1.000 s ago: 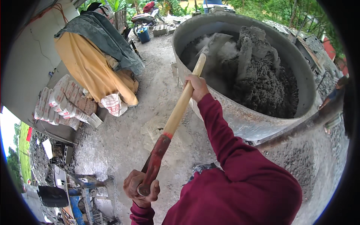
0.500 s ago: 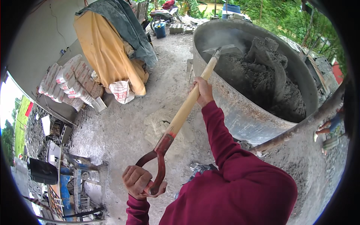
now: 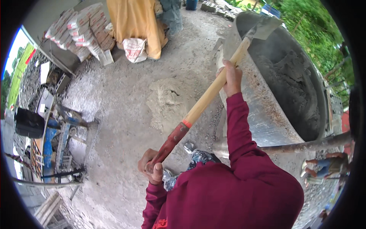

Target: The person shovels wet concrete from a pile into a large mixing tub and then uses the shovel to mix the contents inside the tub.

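Observation:
A long shovel [image 3: 207, 102] with a wooden shaft and red grip slants from near my body up to the right. My left hand [image 3: 151, 166] is closed round the red grip at its near end. Farther up, my right hand [image 3: 231, 79] wraps round the wooden shaft. The metal blade [image 3: 268, 28] is over the far part of a large round metal tub [image 3: 263, 97]; whether it touches the rim I cannot tell. Inside the tub lies a grey, cement-like mix [image 3: 299, 82], heaped toward the right, with dusty haze near the blade.
A rusty pipe [image 3: 305, 146] runs across the tub's near side. Stacked sacks [image 3: 82, 32] and an orange tarp [image 3: 131, 19] stand at the far left. A blue metal frame [image 3: 49, 149] lies at left. Another person [image 3: 324, 167] is at the right edge. Grey powder [image 3: 171, 99] covers some ground.
The shovel's blade has come up from inside the tub to rim height and turned. The red grip has rolled edge-on. My view has shifted, and both hands keep their hold.

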A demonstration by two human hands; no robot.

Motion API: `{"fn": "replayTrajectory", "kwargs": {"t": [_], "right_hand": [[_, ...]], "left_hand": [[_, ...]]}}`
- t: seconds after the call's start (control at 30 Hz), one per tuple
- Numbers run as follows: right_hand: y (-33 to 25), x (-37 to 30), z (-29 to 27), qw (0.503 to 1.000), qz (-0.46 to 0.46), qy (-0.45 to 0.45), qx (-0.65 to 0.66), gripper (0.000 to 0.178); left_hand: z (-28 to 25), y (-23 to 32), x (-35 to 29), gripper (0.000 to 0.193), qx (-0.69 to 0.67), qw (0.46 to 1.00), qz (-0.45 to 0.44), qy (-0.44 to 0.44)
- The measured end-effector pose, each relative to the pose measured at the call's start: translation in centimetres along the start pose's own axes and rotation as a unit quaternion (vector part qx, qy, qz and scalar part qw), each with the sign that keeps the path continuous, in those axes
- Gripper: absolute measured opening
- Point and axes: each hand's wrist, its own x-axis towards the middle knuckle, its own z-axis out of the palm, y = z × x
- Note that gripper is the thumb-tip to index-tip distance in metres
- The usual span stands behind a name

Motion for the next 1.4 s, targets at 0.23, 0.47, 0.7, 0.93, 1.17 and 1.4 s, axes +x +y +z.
{"fn": "replayTrajectory", "kwargs": {"t": [0.23,0.47,0.7,0.93,1.17,1.4], "right_hand": [[10.8,-8.0,5.8,0.982,0.110,-0.102,-0.111,0.020],[44.5,-32.2,1.1,0.879,0.416,-0.112,-0.206,0.016],[62.7,-55.7,-8.9,0.724,0.621,-0.067,-0.293,0.018],[68.1,-45.9,-8.8,0.683,0.653,-0.050,-0.324,0.011],[75.5,-23.4,-5.9,0.730,0.585,-0.123,-0.332,0.009],[79.4,-22.0,-10.1,0.786,0.473,-0.127,-0.379,0.009]], "left_hand": [[-9.0,-11.7,-15.0,0.054,-0.346,0.837,-0.348,0.241],[-24.8,-10.0,-33.3,0.050,-0.194,0.686,-0.536,0.452],[-30.9,-4.7,-31.4,0.048,0.098,0.586,-0.654,0.468],[-26.0,-12.5,-24.9,0.051,0.136,0.580,-0.691,0.409],[-13.4,-26.4,-19.8,0.046,0.047,0.628,-0.629,0.456],[-13.6,-35.6,-32.2,0.048,-0.142,0.607,-0.589,0.514]]}}
